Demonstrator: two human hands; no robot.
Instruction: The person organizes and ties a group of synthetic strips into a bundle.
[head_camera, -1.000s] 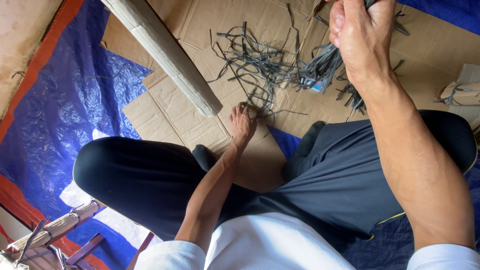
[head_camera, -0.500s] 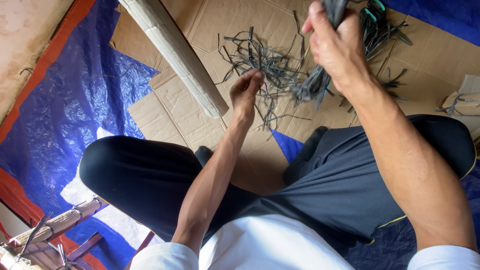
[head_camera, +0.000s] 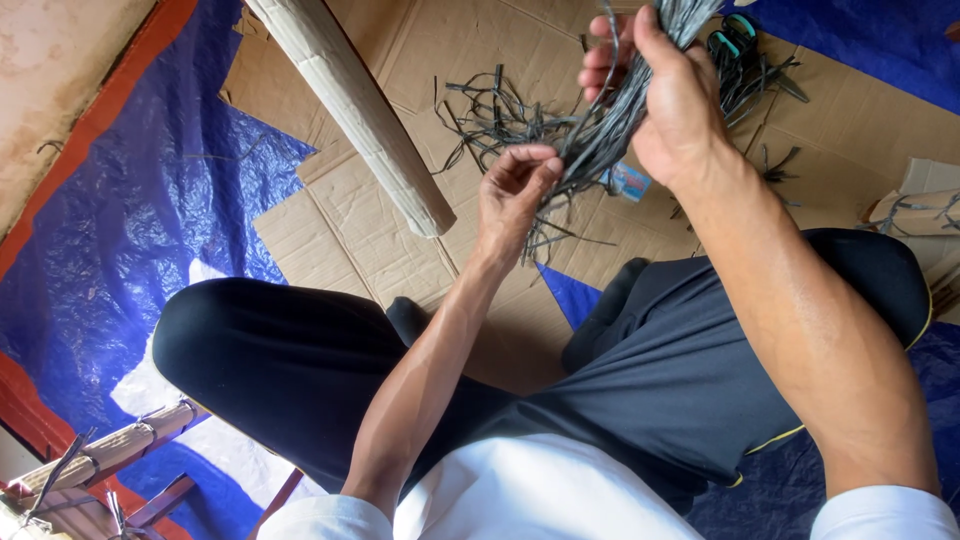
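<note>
My right hand (head_camera: 670, 95) is raised at the top of the view, closed around a bundle of thin dark grey strips (head_camera: 610, 125) that hang down and to the left. My left hand (head_camera: 515, 190) reaches up from below and pinches the lower ends of those strips between fingers and thumb. More loose grey strips (head_camera: 490, 115) lie scattered on the flattened cardboard (head_camera: 340, 225) beyond my hands. I sit cross-legged in dark trousers on that cardboard.
A long pale rolled tube (head_camera: 355, 105) lies diagonally on the cardboard, left of my hands. Blue tarpaulin (head_camera: 130, 230) covers the floor around it. Green-handled scissors (head_camera: 740, 35) lie at the top right. A wooden frame (head_camera: 100, 455) sits at the bottom left.
My left hand has risen from the cardboard to the hanging strip ends. My right hand has lifted the bundle and shifted left.
</note>
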